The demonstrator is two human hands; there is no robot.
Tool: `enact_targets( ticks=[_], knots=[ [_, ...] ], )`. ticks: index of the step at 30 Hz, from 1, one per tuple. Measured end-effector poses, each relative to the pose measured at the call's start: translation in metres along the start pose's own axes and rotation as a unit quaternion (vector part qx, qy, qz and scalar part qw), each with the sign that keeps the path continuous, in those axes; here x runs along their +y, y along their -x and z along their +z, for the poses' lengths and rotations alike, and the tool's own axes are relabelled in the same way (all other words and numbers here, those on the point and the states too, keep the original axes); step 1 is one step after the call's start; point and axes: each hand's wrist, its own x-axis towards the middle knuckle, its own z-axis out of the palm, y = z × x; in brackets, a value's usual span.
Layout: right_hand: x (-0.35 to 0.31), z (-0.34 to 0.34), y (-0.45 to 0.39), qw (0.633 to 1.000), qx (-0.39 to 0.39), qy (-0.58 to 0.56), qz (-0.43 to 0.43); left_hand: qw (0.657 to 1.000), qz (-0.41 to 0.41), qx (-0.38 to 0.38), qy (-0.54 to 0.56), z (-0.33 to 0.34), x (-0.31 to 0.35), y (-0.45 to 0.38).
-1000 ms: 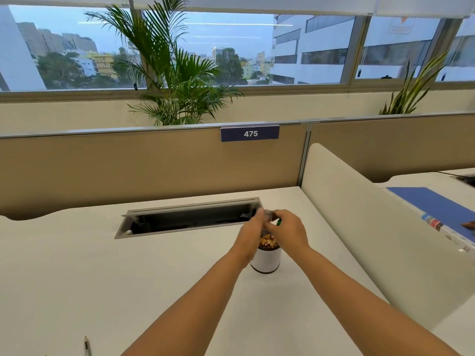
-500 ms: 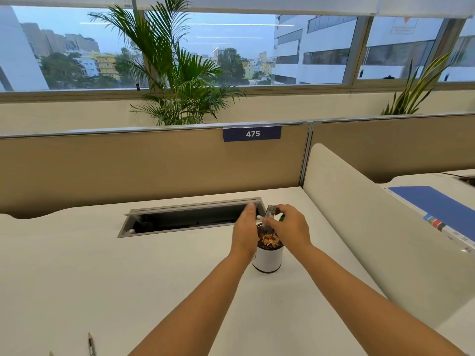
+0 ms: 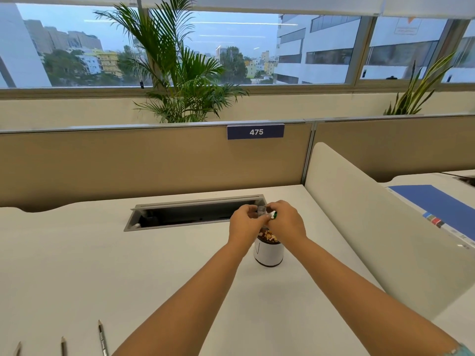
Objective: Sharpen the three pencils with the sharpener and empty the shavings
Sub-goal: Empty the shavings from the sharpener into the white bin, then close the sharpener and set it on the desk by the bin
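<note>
A white cup (image 3: 268,254) with a dark base stands on the desk, filled with brown and tan shavings (image 3: 267,236). Directly above it, my left hand (image 3: 244,224) and my right hand (image 3: 286,222) meet around a small sharpener (image 3: 262,209) with a clear case and a green part. Both hands pinch it; which piece each hand holds is hard to tell. Three pencils lie at the near left edge: one (image 3: 102,337), another (image 3: 63,346) and a third (image 3: 18,349), points facing away from me.
An open cable tray (image 3: 190,215) is sunk into the desk just behind my hands. A beige partition with the label 475 (image 3: 255,131) closes the back. A white divider (image 3: 372,227) bounds the right side, with a blue folder (image 3: 442,206) beyond it.
My hands came apart slightly half a second ago and have closed together on the sharpener again above the cup. The view has tilted down, so all three pencils show.
</note>
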Motion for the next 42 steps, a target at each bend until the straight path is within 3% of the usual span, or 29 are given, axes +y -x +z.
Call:
enact_targets(
  ticks=[5, 9, 11, 13, 16, 17, 24, 29, 38, 42],
  knots=[
    [-0.013, -0.002, 0.014, 0.999, -0.027, -0.014, -0.025, 0.998, -0.034, 0.017, 0.047, -0.018, -0.004, 0.006],
    [-0.023, -0.002, 0.024, 0.984, -0.050, -0.167, 0.025, 0.992, -0.055, 0.057, 0.101, -0.040, -0.007, 0.016],
    [-0.029, -0.003, 0.025, 0.951, -0.076, -0.261, 0.145, 0.975, -0.108, 0.059, 0.186, -0.055, -0.009, 0.024],
    [-0.036, -0.004, 0.027, 0.891, -0.092, -0.358, 0.264, 0.953, -0.154, 0.063, 0.252, -0.073, -0.013, 0.032],
    [-0.051, -0.006, 0.046, 0.783, -0.098, -0.520, 0.327, 0.938, -0.173, 0.061, 0.296, -0.101, -0.023, 0.049],
    [-0.055, -0.005, 0.055, 0.773, -0.114, -0.540, 0.312, 0.934, -0.172, 0.058, 0.307, -0.111, -0.026, 0.055],
    [-0.092, 0.033, 0.110, 0.849, -0.180, -0.448, 0.215, 0.900, -0.202, 0.063, 0.381, -0.171, -0.060, 0.106],
    [-0.121, 0.065, 0.142, 0.863, -0.192, -0.422, 0.199, 0.888, -0.210, 0.073, 0.403, -0.204, -0.084, 0.133],
    [-0.145, 0.099, 0.179, 0.930, -0.175, -0.304, 0.107, 0.896, -0.203, 0.084, 0.386, -0.243, -0.103, 0.158],
    [-0.153, 0.109, 0.193, 0.937, -0.186, -0.281, 0.089, 0.900, -0.205, 0.086, 0.374, -0.256, -0.112, 0.167]
  ],
)
